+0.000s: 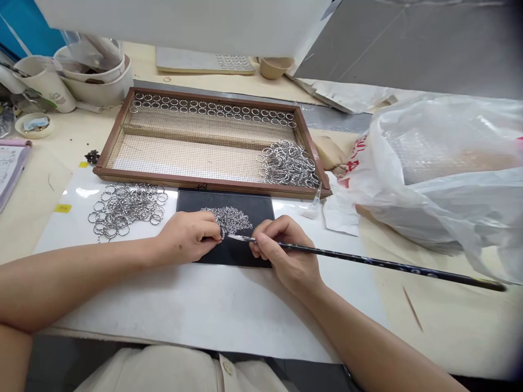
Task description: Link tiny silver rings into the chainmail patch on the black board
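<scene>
My right hand (288, 253) is closed around a thin paintbrush (368, 259) with a long black handle, its pale tip pointing left over a black mat (249, 256). Close to that tip, the fingers of my left hand (190, 235) are pinched together. What they hold is mostly hidden, though a bit of shiny metal shows at the fingertips. Just beyond both hands, a heap of tiny silver pieces (235, 219) lies on the mat. A loose pile of silver rings (131, 208) is spread on the white sheet, left of the mat.
Behind the mat stands a wood-framed mesh tray (212, 184), with rows of rings (212, 109) along its back and a ring heap (288, 163) at its right. A plastic bag (445, 179) fills the right side. Cups (51, 87) stand back left; a toothpick (412, 308) lies front right.
</scene>
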Motion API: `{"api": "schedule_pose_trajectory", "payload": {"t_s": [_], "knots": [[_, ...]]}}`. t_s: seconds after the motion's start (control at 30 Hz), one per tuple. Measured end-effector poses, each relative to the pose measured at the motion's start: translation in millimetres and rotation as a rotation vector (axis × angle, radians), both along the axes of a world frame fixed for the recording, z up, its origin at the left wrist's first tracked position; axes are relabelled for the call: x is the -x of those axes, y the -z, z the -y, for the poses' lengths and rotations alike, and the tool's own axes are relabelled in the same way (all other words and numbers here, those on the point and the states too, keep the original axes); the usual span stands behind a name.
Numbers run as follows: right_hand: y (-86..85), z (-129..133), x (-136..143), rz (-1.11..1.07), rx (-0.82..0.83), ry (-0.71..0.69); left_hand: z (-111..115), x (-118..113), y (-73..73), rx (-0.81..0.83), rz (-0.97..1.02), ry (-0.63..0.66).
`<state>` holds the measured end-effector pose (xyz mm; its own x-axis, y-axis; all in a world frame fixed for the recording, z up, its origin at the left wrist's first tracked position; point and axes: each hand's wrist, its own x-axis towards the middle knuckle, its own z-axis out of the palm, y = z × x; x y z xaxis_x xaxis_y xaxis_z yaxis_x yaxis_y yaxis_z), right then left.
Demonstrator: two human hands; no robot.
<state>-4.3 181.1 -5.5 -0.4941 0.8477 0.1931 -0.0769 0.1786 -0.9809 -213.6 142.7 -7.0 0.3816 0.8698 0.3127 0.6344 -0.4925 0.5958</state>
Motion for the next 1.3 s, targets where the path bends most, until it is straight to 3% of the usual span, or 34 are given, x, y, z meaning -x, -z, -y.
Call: {"api": "schedule_pose_trajectory", "payload": {"t_s": [0.37,0.6,0.87,1.3], "knots": [[-1.1,-2,0,-0.009,0.0,-0.046,0,0,-0.5,0.04,-0.015,-0.003],[-0.2,-4,-9,0.063,0.02,0.035,1,1,-1.1,0.047,-0.025,0.001],[-10.3,0,-2,0.181,-0.183,0.128,1,1,-2.4,0.056,-0.025,0.002],[-9.5,1,3,0.162,-0.232,0.088,1,1,-2.0,0.055,-0.02,0.005]]}}
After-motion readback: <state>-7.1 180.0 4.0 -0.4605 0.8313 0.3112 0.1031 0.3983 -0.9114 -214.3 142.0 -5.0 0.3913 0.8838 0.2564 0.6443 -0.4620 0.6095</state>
